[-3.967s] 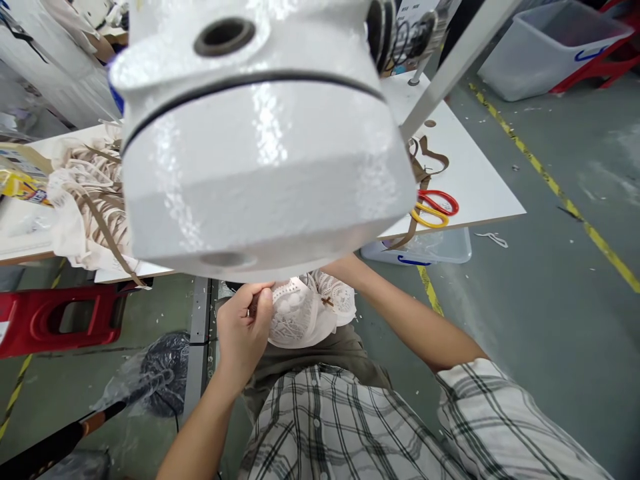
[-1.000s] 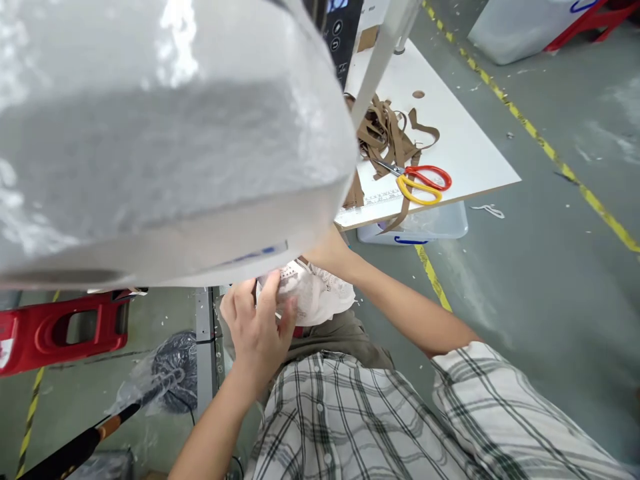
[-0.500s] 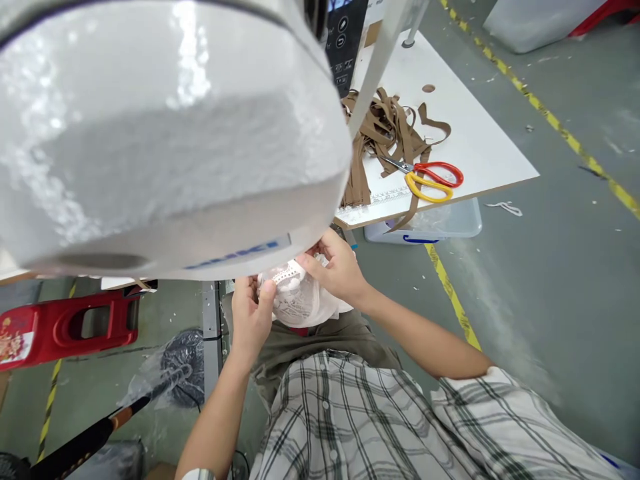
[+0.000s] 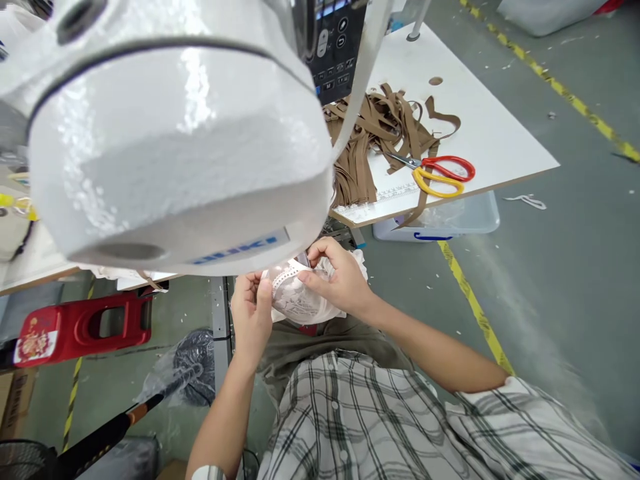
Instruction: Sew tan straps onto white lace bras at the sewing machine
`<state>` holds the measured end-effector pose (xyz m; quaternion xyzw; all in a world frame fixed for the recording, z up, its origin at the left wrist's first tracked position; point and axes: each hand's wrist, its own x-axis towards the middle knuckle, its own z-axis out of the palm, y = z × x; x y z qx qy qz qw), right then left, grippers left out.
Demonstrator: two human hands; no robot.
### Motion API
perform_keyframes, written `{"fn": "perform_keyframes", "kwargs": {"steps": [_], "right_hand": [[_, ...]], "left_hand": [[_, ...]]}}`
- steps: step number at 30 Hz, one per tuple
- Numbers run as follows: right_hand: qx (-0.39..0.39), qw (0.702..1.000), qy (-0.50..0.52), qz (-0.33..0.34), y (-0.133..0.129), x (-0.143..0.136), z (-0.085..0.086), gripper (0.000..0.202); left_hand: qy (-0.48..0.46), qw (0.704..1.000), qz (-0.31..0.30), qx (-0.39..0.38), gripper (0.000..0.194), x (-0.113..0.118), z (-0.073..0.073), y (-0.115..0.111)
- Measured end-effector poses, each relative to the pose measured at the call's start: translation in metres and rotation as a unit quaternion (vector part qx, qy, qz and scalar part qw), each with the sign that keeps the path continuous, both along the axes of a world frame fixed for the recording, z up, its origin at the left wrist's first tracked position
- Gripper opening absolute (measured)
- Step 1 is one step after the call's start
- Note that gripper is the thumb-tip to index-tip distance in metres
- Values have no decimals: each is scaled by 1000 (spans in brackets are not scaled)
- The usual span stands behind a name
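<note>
Below the head of a white sewing machine [image 4: 200, 167], a pale lace bra cup [image 4: 300, 300] is stretched between my two hands above my lap. My left hand [image 4: 253, 310] pinches its left edge, thumb on top. On the other side my right hand [image 4: 340, 277] grips the upper right part with thumb and fingers. A dotted band runs along the upper edge of the lace. The machine head hides whatever lies just beyond my fingertips, its needle area included.
Brown fabric strips [image 4: 390, 127] lie heaped on the white table [image 4: 490, 133], with red-and-yellow scissors [image 4: 445, 177] near its edge. Under it stands a clear plastic bin [image 4: 470, 217]. A red stool [image 4: 85, 327] is on the floor at left.
The view has shifted, so the machine and table appear moved. My right thumb has come down onto the lace, and more of the dotted band shows between my hands.
</note>
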<state>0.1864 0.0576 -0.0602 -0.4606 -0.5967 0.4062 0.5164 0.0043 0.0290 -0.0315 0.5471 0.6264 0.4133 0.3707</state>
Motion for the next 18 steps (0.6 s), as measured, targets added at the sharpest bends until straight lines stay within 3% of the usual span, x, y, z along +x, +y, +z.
{"fn": "perform_keyframes", "kwargs": {"steps": [11,15,18], "right_hand": [[-44,997,-39,-42,-5,-6,9,38],[-117,993,26,7,-13,4,8,37],[-170,983,26,69,-26,26,8,29]], "left_hand": [[36,999,5,41,30,1,5,2],[51,998,-27,35,30,7,12,-15],[17,994,-106,-13,33,12,9,-33]]}}
